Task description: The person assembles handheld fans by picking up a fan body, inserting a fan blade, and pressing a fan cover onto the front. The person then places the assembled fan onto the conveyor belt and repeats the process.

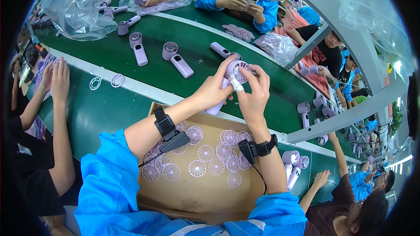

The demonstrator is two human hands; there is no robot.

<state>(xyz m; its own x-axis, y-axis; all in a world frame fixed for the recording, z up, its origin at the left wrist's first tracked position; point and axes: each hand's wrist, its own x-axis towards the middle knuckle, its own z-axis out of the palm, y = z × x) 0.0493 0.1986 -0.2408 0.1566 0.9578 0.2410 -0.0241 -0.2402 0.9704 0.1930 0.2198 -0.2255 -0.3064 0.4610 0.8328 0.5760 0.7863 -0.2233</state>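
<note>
Above the far edge of an open cardboard box, my left hand is closed around a light purple handheld fan, its handle pointing down toward me. The fan's round head faces up, with a spoked grille across it. My right hand has its thumb and fingers closed on the head's rim and grille; the thumb bears a white wrap. Inside the cardboard box lie several loose purple spoked grilles. Whether the grille at the fan head is fixed or loose, I cannot tell.
Across the green conveyor lie several purple fans. Two ring parts rest on the left table. More fans stand right of the box. A white metal frame slants overhead at right. Co-workers sit on both sides and opposite.
</note>
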